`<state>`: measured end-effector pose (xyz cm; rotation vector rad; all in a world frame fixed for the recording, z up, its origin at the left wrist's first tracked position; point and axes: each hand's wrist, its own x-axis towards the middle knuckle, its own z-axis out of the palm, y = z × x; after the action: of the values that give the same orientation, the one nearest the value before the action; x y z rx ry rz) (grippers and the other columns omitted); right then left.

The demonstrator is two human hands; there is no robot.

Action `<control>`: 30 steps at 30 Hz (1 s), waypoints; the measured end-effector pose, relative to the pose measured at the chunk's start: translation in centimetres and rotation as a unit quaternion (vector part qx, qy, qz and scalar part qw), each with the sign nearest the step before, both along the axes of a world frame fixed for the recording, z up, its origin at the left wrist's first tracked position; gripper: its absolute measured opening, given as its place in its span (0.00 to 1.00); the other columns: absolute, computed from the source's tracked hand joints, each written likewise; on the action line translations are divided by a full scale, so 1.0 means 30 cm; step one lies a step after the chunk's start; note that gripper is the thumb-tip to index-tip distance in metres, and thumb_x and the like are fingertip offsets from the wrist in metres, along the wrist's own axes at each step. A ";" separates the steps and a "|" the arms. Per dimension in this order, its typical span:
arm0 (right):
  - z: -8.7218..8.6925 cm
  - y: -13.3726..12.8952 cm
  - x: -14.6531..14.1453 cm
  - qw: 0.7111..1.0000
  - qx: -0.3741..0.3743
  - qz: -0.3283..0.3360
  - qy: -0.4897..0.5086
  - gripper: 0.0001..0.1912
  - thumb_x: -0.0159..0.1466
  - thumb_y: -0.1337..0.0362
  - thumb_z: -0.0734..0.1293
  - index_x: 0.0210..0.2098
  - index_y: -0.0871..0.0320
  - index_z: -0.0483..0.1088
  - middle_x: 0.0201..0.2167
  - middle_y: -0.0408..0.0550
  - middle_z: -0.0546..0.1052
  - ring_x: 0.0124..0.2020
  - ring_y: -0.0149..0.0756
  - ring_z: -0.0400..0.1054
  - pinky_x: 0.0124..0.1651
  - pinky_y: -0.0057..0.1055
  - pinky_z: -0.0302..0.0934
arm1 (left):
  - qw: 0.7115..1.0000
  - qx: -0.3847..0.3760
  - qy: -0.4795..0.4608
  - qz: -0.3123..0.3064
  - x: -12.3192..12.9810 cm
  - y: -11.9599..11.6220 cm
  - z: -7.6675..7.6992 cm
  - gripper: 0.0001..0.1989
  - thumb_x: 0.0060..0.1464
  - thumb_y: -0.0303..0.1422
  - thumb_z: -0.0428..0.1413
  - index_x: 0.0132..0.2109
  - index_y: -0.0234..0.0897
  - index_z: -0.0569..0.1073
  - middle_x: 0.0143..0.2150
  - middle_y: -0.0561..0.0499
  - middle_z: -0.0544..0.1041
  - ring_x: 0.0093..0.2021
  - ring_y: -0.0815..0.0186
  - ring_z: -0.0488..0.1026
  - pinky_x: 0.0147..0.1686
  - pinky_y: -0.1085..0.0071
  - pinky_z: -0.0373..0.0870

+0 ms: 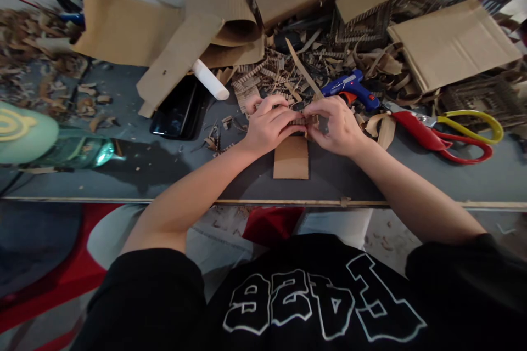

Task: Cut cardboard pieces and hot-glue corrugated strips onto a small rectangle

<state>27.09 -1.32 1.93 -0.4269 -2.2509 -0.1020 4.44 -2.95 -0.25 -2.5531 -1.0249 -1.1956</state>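
Observation:
Close together near the front of the workbench, my left hand and my right hand are both closed, fingertips pinching a small corrugated cardboard strip. My fingers hide much of the strip. Directly beneath lies a flat cardboard rectangle, its far end covered by my hands. A thin curved strip of cardboard rises just behind my right hand. The blue hot glue gun rests beyond that hand. Further right lie the scissors, with red and yellow handles.
Cardboard scraps are heaped along the back. A rolled cardboard sheet, a cardboard panel and a corrugated box stand among them. To the left are a white tube, a dark phone and a lying bottle.

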 end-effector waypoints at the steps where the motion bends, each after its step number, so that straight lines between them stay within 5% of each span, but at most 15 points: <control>1: -0.001 0.000 0.000 1.000 0.003 -0.001 0.002 0.25 0.68 0.67 0.63 0.62 0.55 0.55 0.43 0.50 0.78 0.40 0.42 0.74 0.43 0.43 0.69 | 1.000 -0.002 0.001 0.003 0.000 0.000 0.001 0.22 0.65 0.52 0.51 0.49 0.41 0.79 0.38 0.47 0.83 0.52 0.55 0.76 0.55 0.54 0.72; 30: -0.007 -0.008 -0.007 0.999 -0.010 0.002 -0.043 0.18 0.72 0.67 0.56 0.60 0.57 0.61 0.45 0.54 0.78 0.47 0.41 0.73 0.47 0.43 0.70 | 0.999 -0.033 -0.008 0.009 0.008 0.009 0.003 0.27 0.64 0.56 0.48 0.44 0.40 0.80 0.37 0.46 0.82 0.51 0.54 0.76 0.53 0.54 0.72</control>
<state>26.90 -1.57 1.72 -0.4357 -2.3381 -0.0980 4.67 -2.69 -0.17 -2.5815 -1.1057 -1.1987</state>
